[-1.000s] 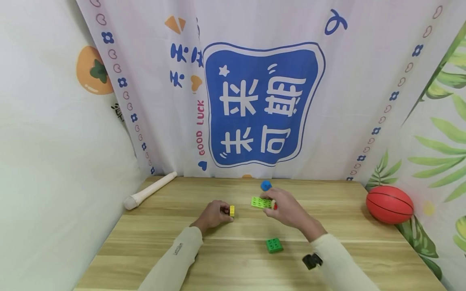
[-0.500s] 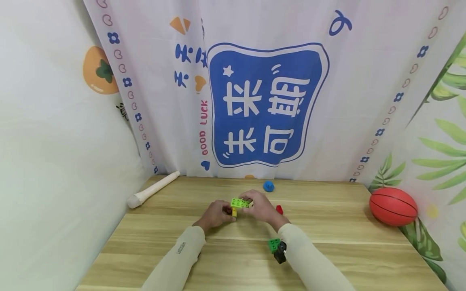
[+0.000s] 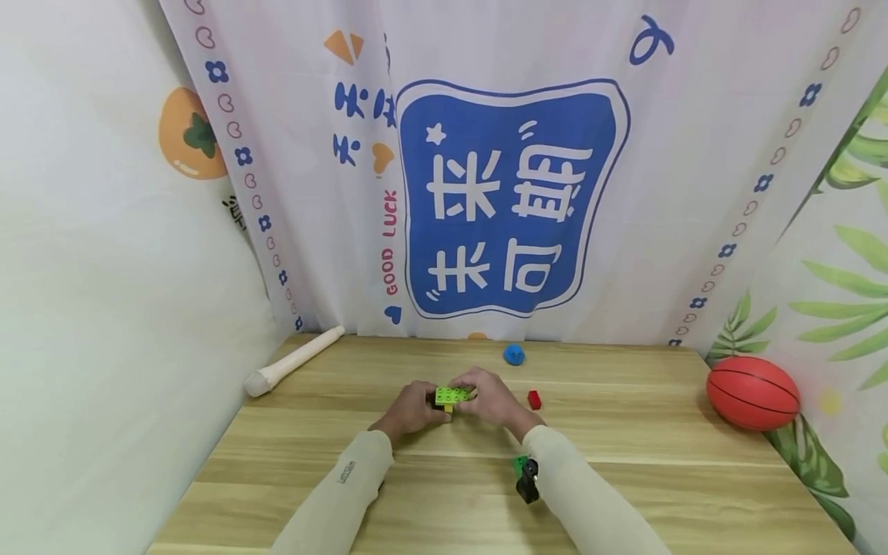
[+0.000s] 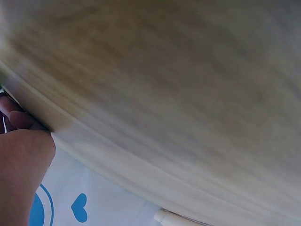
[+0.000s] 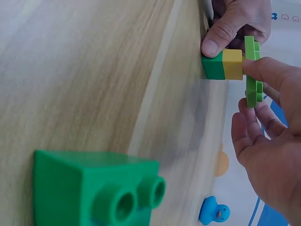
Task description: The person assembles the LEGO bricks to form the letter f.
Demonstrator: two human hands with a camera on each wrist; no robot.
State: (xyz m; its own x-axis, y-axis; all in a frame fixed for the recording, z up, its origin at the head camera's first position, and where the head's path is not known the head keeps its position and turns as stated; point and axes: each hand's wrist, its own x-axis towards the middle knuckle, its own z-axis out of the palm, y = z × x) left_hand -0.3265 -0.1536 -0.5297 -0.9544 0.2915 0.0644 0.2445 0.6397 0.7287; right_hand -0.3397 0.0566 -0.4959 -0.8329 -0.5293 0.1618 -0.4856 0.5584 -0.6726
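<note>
Near the middle of the table, my left hand (image 3: 411, 408) grips a small stack low down. In the right wrist view its thumb presses on a green block (image 5: 214, 67), with a yellow block (image 5: 233, 64) on top. My right hand (image 3: 489, 395) pinches a light green building plate (image 3: 447, 395) between thumb and fingers. The plate lies flat right at the yellow block's top, studs up, reaching out past it on both sides. Only part of the left hand (image 4: 26, 155) shows in the left wrist view; the blocks are mostly hidden there.
A green studded brick (image 5: 94, 188) sits near my right forearm. A red block (image 3: 534, 399) and a blue toy duck (image 3: 514, 354) lie beyond it. A pale club-shaped stick (image 3: 294, 361) is at the back left, a red ball (image 3: 753, 393) at the right edge, with a curtain (image 3: 333, 254) behind.
My right hand has carried the light green plate leftward and down onto the yellow block's top. The red block has come into full view. The left hand stays at the stack.
</note>
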